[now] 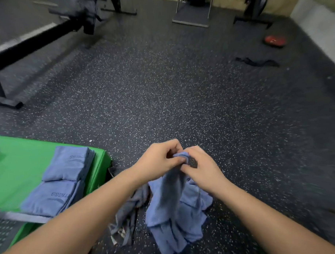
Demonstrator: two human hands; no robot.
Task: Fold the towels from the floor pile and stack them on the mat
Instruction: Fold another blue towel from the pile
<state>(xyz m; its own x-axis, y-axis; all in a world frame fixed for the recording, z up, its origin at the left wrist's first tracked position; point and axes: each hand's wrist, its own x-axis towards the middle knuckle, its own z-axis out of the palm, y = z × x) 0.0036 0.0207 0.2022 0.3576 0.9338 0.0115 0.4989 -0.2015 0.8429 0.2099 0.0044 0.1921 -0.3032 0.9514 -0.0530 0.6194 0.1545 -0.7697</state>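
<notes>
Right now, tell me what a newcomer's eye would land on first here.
Both hands meet at centre, the left hand and right hand pinching the top of a blue towel that hangs over the crumpled pile on the speckled floor. To the left, folded towels lie on the bright green mat.

Materials and surface finish
Soft, matt blue cloth in towel [171,203] and folded stack [66,167]; smooth, faintly glossy green covering on mat [19,163]; dark, grainy, white-flecked matt floor [164,88].
</notes>
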